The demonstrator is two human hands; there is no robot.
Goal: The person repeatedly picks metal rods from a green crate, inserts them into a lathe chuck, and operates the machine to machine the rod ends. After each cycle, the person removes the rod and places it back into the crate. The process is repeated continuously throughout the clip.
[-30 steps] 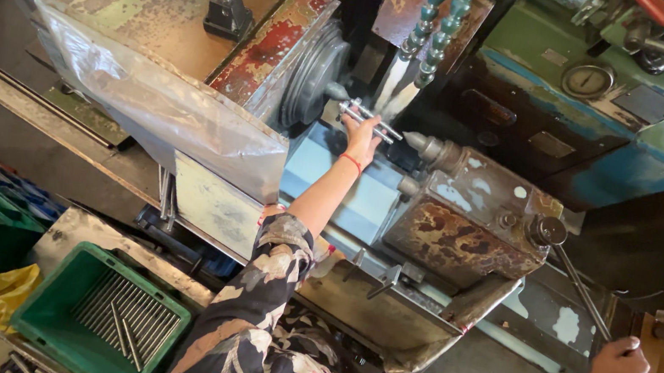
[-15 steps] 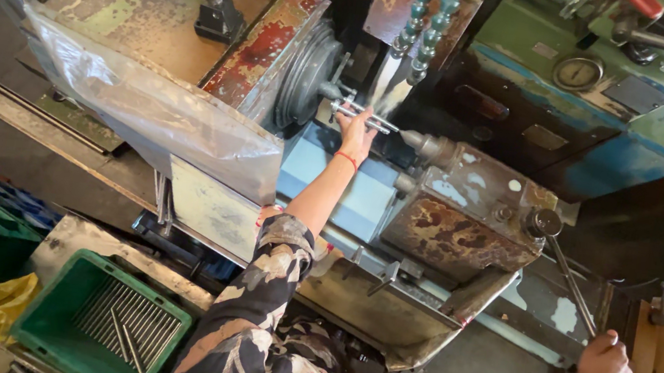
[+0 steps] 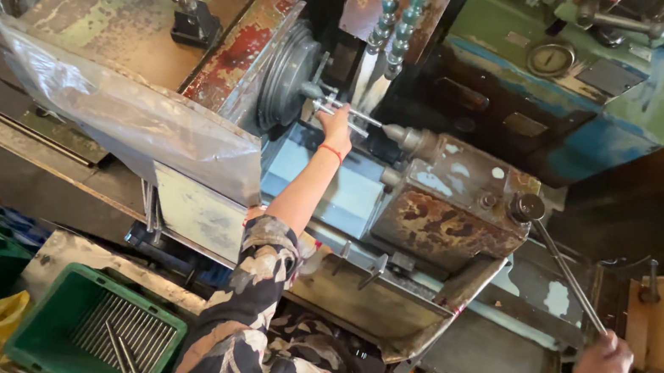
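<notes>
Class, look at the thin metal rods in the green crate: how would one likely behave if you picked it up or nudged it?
Each thin metal rod looks like straight bare steel, so probably stiff and fairly heavy for its slimness. Being apparently round, it would likely roll if nudged, though the green crate walls would stop it. A bare surface may feel slippery.

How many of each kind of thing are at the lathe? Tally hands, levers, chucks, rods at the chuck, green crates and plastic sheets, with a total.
Hands: 2, left hand and right hand
Long lever: 1
Chuck: 1
Thin rod at the chuck: 1
Green crate: 1
Plastic sheet: 1
Total: 7
</notes>
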